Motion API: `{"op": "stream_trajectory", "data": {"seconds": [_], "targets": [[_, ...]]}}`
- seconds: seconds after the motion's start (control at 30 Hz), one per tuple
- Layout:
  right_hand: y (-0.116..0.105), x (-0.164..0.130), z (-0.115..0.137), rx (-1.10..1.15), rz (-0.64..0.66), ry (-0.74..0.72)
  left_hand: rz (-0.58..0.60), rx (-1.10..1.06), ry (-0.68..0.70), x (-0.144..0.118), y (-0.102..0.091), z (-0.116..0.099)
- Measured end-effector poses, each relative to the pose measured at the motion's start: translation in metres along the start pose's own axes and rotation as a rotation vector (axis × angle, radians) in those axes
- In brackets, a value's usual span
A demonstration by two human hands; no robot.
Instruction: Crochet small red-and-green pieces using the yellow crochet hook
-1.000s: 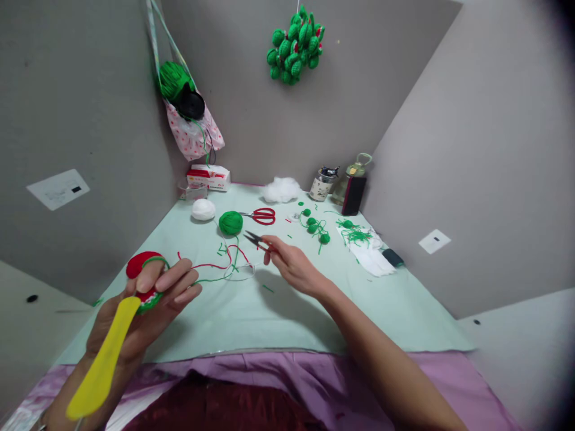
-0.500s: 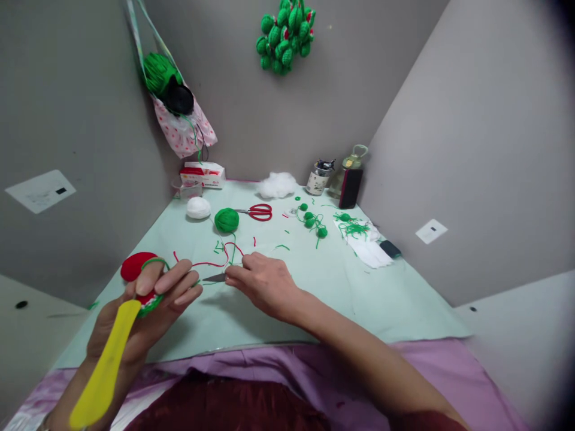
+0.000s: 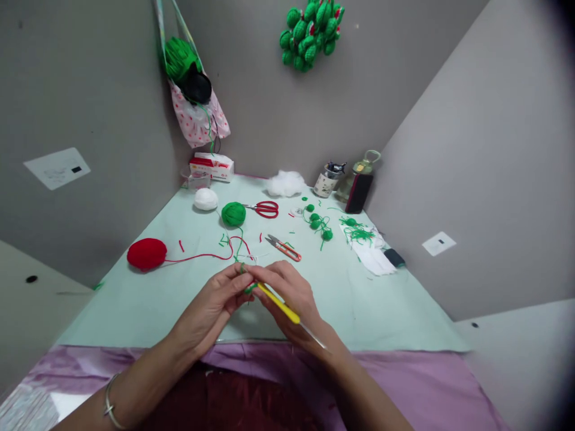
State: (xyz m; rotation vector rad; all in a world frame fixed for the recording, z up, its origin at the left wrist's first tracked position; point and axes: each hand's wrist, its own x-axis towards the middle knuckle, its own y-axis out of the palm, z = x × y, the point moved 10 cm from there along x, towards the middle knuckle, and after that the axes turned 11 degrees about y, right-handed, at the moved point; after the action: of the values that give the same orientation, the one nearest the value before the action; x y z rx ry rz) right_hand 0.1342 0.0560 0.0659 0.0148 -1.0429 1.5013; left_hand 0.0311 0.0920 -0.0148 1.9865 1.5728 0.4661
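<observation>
My left hand (image 3: 213, 305) is closed on a small crocheted piece (image 3: 251, 288) of green and red yarn, mostly hidden by the fingers. My right hand (image 3: 294, 293) meets it from the other side, closed on a crochet hook (image 3: 283, 306) with a yellow handle; the handle points down to the right. Green yarn runs from the left fingers to a green yarn ball (image 3: 233, 214). Just beyond the hands lie orange thread snips (image 3: 287, 249). A red yarn ball (image 3: 147, 254) sits at the left, its strand trailing towards the hands.
White yarn (image 3: 205, 199), red-handled scissors (image 3: 266, 209) and white stuffing (image 3: 286, 184) lie farther back. Small green balls (image 3: 315, 221), a bottle (image 3: 354, 182), a phone (image 3: 359, 193) and white paper (image 3: 376, 258) are on the right. Grey walls enclose the table.
My right hand has let go of the snips, now on the table, and taken the yellow crochet hook. My left hand has moved right with the crocheted piece, and the hands have come together.
</observation>
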Motion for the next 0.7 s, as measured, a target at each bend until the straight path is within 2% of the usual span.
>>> {"op": "stream_trajectory", "data": {"seconds": [0.23,0.4,0.57,0.7], "targets": [[-0.017,-0.013,-0.004,0.038,-0.179,0.059,0.117,0.086,0.004,-0.001,0.015,0.003],[-0.024,-0.02,-0.009,0.117,-0.248,0.129,0.056,0.051,-0.016,-0.004,0.017,0.006],[-0.021,-0.023,-0.034,0.417,-0.235,0.352,0.007,0.062,0.026,-0.01,0.018,0.007],[-0.014,-0.025,-0.037,0.499,-0.209,0.389,-0.032,0.122,0.095,-0.011,0.016,0.005]]}}
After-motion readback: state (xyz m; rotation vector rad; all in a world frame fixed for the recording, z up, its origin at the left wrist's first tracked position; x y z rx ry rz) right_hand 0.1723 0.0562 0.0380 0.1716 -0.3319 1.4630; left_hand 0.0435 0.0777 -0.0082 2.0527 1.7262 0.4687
